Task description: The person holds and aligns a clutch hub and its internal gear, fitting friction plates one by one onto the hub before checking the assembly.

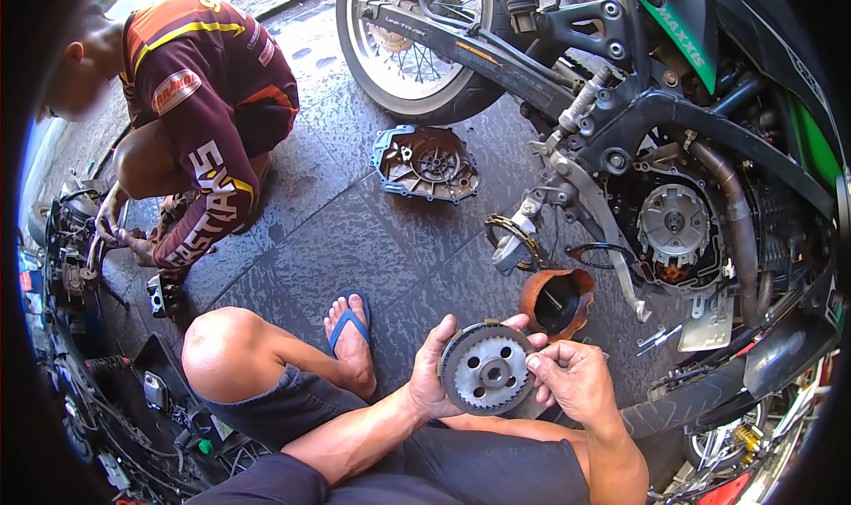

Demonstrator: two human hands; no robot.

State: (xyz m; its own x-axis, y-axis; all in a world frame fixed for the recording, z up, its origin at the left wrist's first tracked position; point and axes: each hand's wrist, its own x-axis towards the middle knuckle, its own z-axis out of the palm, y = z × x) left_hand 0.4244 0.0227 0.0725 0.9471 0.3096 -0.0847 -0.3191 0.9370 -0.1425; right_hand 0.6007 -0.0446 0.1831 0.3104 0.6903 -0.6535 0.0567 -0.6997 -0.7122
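Observation:
Low in front of me I hold a clutch hub with its stack of plates (486,392), a round grey metal disc with four holes and a toothed edge. My left hand (429,376) grips its left rim, with the thumb up along the side and fingers behind. At the right rim, my right hand (574,383) pinches the edge of the stack between thumb and fingers. Just beyond stands a rusty orange-brown container (538,303). The clutch basket (674,226) shows in the motorcycle's opened engine at the right.
A motorcycle (620,124) fills the right side. An engine cover (425,164) lies inner side up on the tiles. Clutch plates (523,239) and a dark ring (598,255) sit near the footpeg. At the left a co-worker (199,106) crouches over other motorcycle parts.

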